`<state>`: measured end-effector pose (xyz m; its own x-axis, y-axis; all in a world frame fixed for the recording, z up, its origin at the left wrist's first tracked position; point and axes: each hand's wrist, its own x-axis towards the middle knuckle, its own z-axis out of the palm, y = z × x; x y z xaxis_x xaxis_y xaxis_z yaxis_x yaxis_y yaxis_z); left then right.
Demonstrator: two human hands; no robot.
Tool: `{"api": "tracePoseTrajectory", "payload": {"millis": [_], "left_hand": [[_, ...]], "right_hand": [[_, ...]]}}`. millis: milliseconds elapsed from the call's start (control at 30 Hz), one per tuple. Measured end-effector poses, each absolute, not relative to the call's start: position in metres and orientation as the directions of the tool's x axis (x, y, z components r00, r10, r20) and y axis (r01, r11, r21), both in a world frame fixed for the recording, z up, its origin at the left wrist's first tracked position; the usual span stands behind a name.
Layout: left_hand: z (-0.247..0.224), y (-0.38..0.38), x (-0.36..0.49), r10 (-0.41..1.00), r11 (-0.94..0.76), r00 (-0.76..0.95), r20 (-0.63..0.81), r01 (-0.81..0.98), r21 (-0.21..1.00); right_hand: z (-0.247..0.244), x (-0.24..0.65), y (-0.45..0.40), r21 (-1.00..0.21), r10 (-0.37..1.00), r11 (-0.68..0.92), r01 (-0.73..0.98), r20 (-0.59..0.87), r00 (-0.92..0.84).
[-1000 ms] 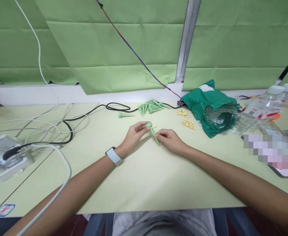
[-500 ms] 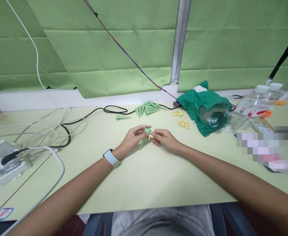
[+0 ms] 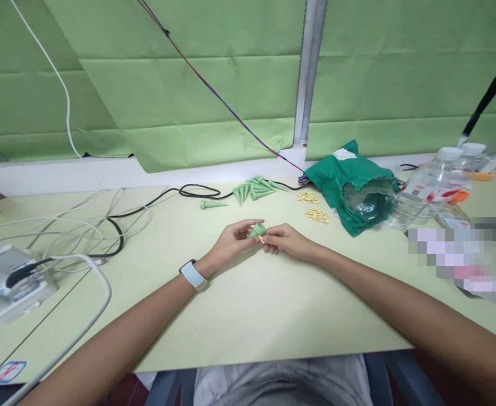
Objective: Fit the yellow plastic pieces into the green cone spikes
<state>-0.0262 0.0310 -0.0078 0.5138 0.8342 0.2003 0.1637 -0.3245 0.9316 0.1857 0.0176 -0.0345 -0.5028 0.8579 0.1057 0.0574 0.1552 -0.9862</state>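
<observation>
My left hand (image 3: 238, 237) is closed on a green plastic spike (image 3: 257, 229), its wide cupped end turned up and to the right; the fingers cover the rest of it. Between the fingertips of my right hand (image 3: 284, 241) is a small yellow plastic piece (image 3: 262, 240), held close against the spike. Whether the two parts are joined I cannot tell. Behind my hands lies a heap of green spikes (image 3: 258, 188), and a single spike (image 3: 213, 204) lies apart on the left. Small yellow pieces sit in two piles, a back pile (image 3: 308, 197) and a front pile (image 3: 317, 215).
A torn green plastic bag (image 3: 353, 163) lies behind on the right, next to clear bottles (image 3: 428, 183). Black cable (image 3: 163, 194) and white cables run across the left side, by a white device (image 3: 11, 282). The table (image 3: 273, 316) ends just before my lap.
The green spike has been tipped so its wide end faces up and right, and its tip no longer shows below my fingers. The yellow piece stays in my right fingertips.
</observation>
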Motion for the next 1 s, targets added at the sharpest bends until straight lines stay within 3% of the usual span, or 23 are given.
{"api": "tracePoseTrajectory", "payload": {"millis": [300, 700, 1000], "left_hand": [[-0.012, 0.031, -0.026, 0.82, -0.307, 0.545, 0.176, 0.158, 0.938], [-0.013, 0.031, -0.027, 0.828, -0.336, 0.538, 0.159, 0.247, 0.909], [-0.009, 0.027, -0.025, 0.837, -0.325, 0.53, 0.138, 0.277, 0.904]], "right_hand": [[-0.034, 0.189, 0.018, -0.975, 0.875, 0.171, 0.144, 0.084, -0.477], [-0.035, 0.182, 0.003, -0.887, 0.91, 0.328, 0.325, 0.205, -0.36], [-0.026, 0.178, -0.009, -0.751, 0.869, 0.48, 0.452, 0.34, -0.359]]}}
